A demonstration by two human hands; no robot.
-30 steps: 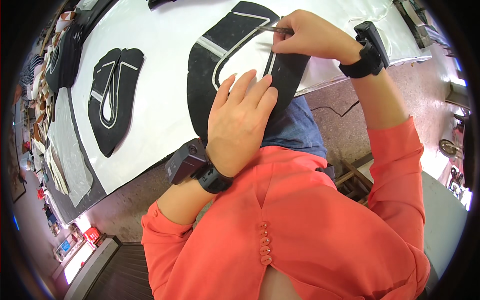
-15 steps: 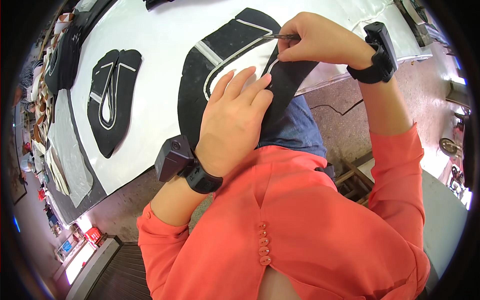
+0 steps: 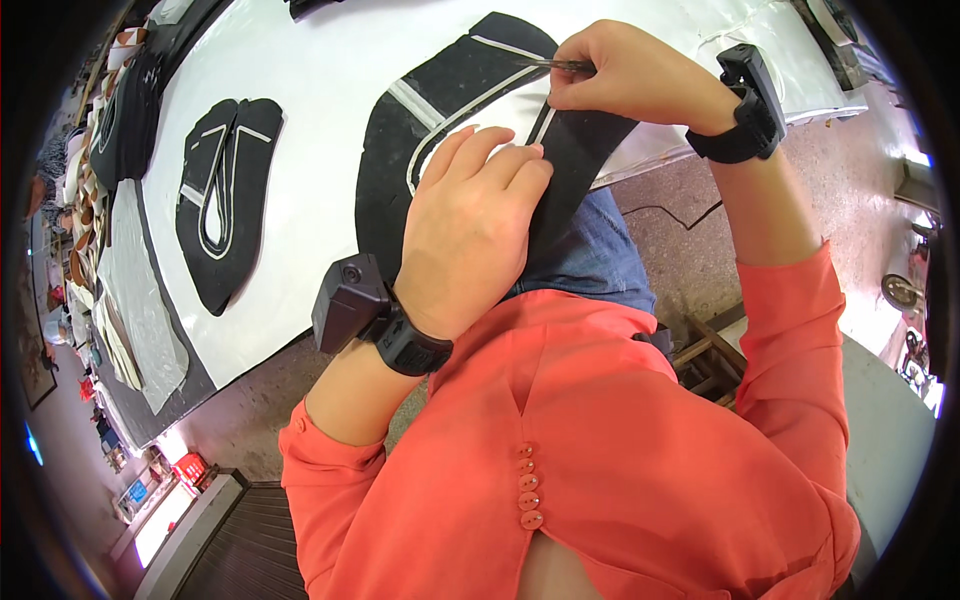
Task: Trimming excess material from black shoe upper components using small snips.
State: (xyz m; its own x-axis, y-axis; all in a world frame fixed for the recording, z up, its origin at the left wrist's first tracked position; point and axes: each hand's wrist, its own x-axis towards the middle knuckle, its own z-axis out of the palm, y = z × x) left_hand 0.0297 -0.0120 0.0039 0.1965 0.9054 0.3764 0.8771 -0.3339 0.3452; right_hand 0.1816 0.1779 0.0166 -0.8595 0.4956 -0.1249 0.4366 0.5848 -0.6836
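Observation:
A black U-shaped piece point(image 3: 385, 150), looking like a shoe upper, lies on the white-covered table. Narrow white strips point(image 3: 470, 107) run along its inner edge and across its left arm. My left hand point(image 3: 470, 215) rests on the curved part, fingers extended over the inner opening, holding nothing. Above the right arm of the piece, my right hand point(image 3: 625, 80) is closed round a thin dark pointed metal tool point(image 3: 560, 65), its tip toward the left; its exact kind is unclear. Just below those fingers, a white strip point(image 3: 543, 125) lies along the inner edge.
A smaller-looking black piece with white strips point(image 3: 228, 200) lies to the left on the white table covering point(image 3: 320, 130). Stacked black pieces point(image 3: 125, 115) and a clear plastic sheet point(image 3: 140, 300) lie at the far left. A wooden stool point(image 3: 705, 365) stands below the table's right side.
My right hand has shifted slightly left with the tool. The white strip under it, bent away at its upper end before, now lies straighter along the edge. My left fingers have drawn slightly closer together.

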